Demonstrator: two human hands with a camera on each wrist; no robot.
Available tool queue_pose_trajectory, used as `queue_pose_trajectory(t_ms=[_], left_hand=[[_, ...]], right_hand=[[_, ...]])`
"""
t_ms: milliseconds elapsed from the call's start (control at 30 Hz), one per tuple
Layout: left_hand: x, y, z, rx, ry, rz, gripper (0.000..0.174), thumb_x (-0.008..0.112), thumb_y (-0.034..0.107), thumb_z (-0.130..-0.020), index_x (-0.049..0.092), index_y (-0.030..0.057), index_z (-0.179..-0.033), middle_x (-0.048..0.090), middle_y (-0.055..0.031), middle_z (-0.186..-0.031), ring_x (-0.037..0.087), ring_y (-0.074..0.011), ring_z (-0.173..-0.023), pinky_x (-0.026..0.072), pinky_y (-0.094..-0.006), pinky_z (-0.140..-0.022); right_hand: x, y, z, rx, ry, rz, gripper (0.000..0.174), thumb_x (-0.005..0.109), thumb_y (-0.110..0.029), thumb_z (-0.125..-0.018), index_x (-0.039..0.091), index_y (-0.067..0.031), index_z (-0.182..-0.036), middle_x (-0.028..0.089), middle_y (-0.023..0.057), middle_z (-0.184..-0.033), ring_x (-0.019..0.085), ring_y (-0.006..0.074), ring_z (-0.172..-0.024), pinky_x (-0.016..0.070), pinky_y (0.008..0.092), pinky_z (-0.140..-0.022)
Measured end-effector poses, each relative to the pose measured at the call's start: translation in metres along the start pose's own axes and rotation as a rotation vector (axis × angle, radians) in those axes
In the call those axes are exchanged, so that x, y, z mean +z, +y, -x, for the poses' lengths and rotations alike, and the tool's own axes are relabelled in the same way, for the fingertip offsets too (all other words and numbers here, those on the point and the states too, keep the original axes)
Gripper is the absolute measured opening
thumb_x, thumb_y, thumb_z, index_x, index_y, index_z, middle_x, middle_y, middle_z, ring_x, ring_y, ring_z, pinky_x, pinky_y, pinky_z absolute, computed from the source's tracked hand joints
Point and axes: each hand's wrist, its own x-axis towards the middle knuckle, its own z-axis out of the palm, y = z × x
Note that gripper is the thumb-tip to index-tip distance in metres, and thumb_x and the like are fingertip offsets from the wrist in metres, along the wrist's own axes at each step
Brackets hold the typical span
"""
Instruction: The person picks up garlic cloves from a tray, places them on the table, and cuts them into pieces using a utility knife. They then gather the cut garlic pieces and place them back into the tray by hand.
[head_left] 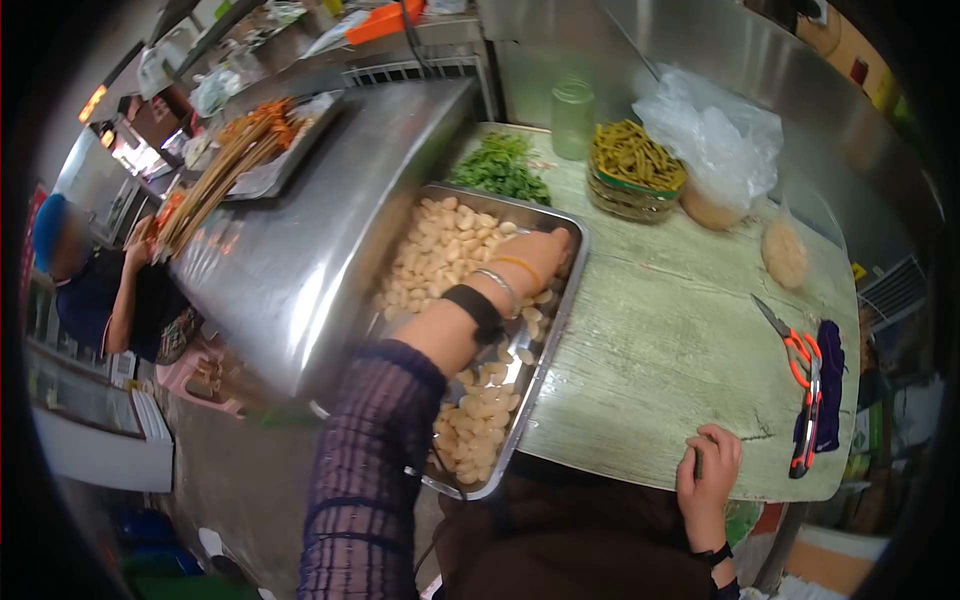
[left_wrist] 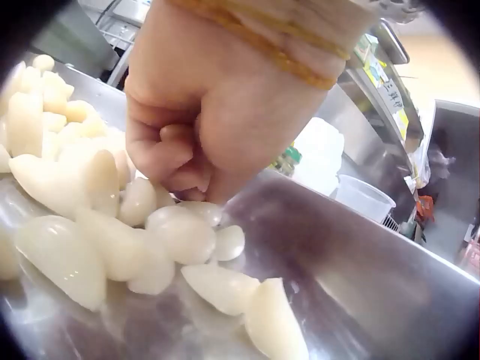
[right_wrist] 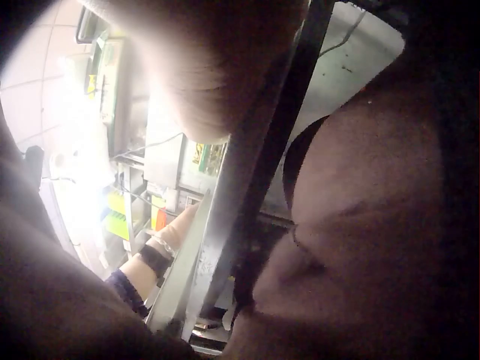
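My left hand [head_left: 535,255] reaches into a metal tray [head_left: 528,425] of peeled garlic cloves [head_left: 440,240]. In the left wrist view the left hand [left_wrist: 210,112] has its fingers curled, fingertips down among the pale cloves [left_wrist: 180,234] beside the tray wall. What lies inside the curl is partly hidden. Cloves are heaped at the far end and in a smaller pile [head_left: 475,430] at the near end. My right hand [head_left: 710,480] rests at the table's near edge, fingers loosely bent; in the right wrist view it is dark and close to the lens.
On the green table [head_left: 640,340] are chopped greens [head_left: 503,168], a green jar [head_left: 572,120], a container of cut green pods [head_left: 637,160], plastic bags [head_left: 715,130], scissors [head_left: 800,350] and a purple cloth [head_left: 828,390]. Left stands a steel counter [head_left: 340,180] with skewers [head_left: 225,175]; a person [head_left: 110,290] handles them.
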Motion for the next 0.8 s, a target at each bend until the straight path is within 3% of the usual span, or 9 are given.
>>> queue_pose_trajectory(t_ms=[167, 200, 300, 367, 433, 533, 633, 667, 800], left_hand=[[0.024, -0.025, -0.008, 0.056, 0.226, 0.308, 0.018, 0.064, 0.017, -0.100, 0.057, 0.0040, -0.110, 0.071, -0.0163, -0.092, 0.071, -0.0358, -0.083, 0.0554, -0.0442, -0.076], [-0.003, -0.009, 0.015, -0.018, 0.155, 0.757, 0.010, 0.062, 0.016, -0.102, 0.059, 0.0072, -0.106, 0.065, -0.0064, -0.083, 0.062, -0.0183, -0.067, 0.0514, -0.0335, -0.060], [-0.048, -0.021, 0.052, -0.118, 0.042, 1.657, 0.009, 0.064, 0.019, -0.104, 0.059, 0.0111, -0.105, 0.057, 0.0013, -0.080, 0.047, -0.0043, -0.060, 0.0392, -0.0213, -0.047], [-0.068, -0.040, 0.071, -0.082, 0.090, 1.820, 0.010, 0.065, 0.020, -0.105, 0.059, 0.0128, -0.108, 0.052, 0.0031, -0.078, 0.038, -0.0020, -0.056, 0.0290, -0.0161, -0.043], [-0.078, -0.061, 0.084, -0.267, 0.285, 2.028, 0.013, 0.067, 0.024, -0.105, 0.061, 0.0129, -0.107, 0.053, 0.0032, -0.077, 0.040, -0.0014, -0.056, 0.0285, -0.0143, -0.042], [-0.073, -0.100, 0.081, -0.437, 0.528, 1.812, 0.017, 0.068, 0.028, -0.104, 0.065, 0.0117, -0.108, 0.054, 0.0026, -0.077, 0.043, -0.0030, -0.057, 0.0313, -0.0180, -0.042], [-0.058, -0.108, 0.062, -0.531, 0.569, 1.006, 0.021, 0.070, 0.029, -0.103, 0.067, 0.0087, -0.110, 0.060, 0.0006, -0.079, 0.051, -0.0054, -0.060, 0.0409, -0.0239, -0.046], [-0.047, -0.120, 0.052, -0.468, 0.587, 0.532, 0.030, 0.073, 0.030, -0.099, 0.068, 0.0044, -0.114, 0.071, -0.0084, -0.088, 0.067, -0.0176, -0.071, 0.0544, -0.0345, -0.061], [-0.046, -0.099, 0.042, -0.567, 0.366, -0.032, 0.036, 0.076, 0.032, -0.092, 0.069, 0.0021, -0.110, 0.076, -0.0214, -0.102, 0.073, -0.0387, -0.099, 0.0564, -0.0428, -0.088]], right_hand=[[-0.001, 0.001, 0.002, -0.026, 0.020, 0.010, 0.018, 0.066, 0.000, -0.082, 0.065, -0.0035, -0.099, 0.063, 0.0160, -0.114, 0.058, 0.0391, -0.109, 0.0441, 0.0497, -0.098], [-0.002, 0.001, 0.000, -0.029, 0.021, 0.005, 0.018, 0.066, 0.000, -0.082, 0.065, -0.0036, -0.099, 0.063, 0.0159, -0.114, 0.058, 0.0390, -0.109, 0.0441, 0.0495, -0.098], [-0.003, -0.003, 0.002, -0.021, 0.019, -0.004, 0.018, 0.066, 0.000, -0.082, 0.064, -0.0037, -0.099, 0.063, 0.0156, -0.114, 0.058, 0.0386, -0.109, 0.0442, 0.0491, -0.098], [-0.002, -0.002, 0.002, -0.030, 0.029, 0.002, 0.018, 0.067, 0.000, -0.082, 0.065, -0.0039, -0.099, 0.063, 0.0154, -0.114, 0.058, 0.0384, -0.109, 0.0443, 0.0488, -0.098], [-0.001, -0.001, 0.002, -0.033, 0.032, 0.009, 0.018, 0.067, -0.001, -0.082, 0.065, -0.0042, -0.100, 0.063, 0.0150, -0.115, 0.058, 0.0381, -0.109, 0.0442, 0.0487, -0.099], [-0.002, -0.002, 0.002, -0.019, 0.026, 0.011, 0.018, 0.067, -0.001, -0.082, 0.065, -0.0043, -0.100, 0.063, 0.0148, -0.115, 0.058, 0.0379, -0.110, 0.0441, 0.0487, -0.099], [-0.002, -0.002, 0.002, -0.006, 0.015, 0.014, 0.019, 0.067, -0.001, -0.082, 0.065, -0.0044, -0.101, 0.063, 0.0148, -0.115, 0.058, 0.0378, -0.110, 0.0440, 0.0487, -0.099], [-0.002, -0.002, 0.001, -0.003, 0.010, 0.014, 0.019, 0.067, -0.002, -0.082, 0.065, -0.0044, -0.101, 0.063, 0.0148, -0.115, 0.058, 0.0378, -0.111, 0.0439, 0.0487, -0.100], [-0.003, -0.002, 0.001, -0.002, -0.001, 0.012, 0.019, 0.067, -0.002, -0.082, 0.065, -0.0043, -0.101, 0.063, 0.0149, -0.115, 0.058, 0.0379, -0.110, 0.0439, 0.0487, -0.099]])
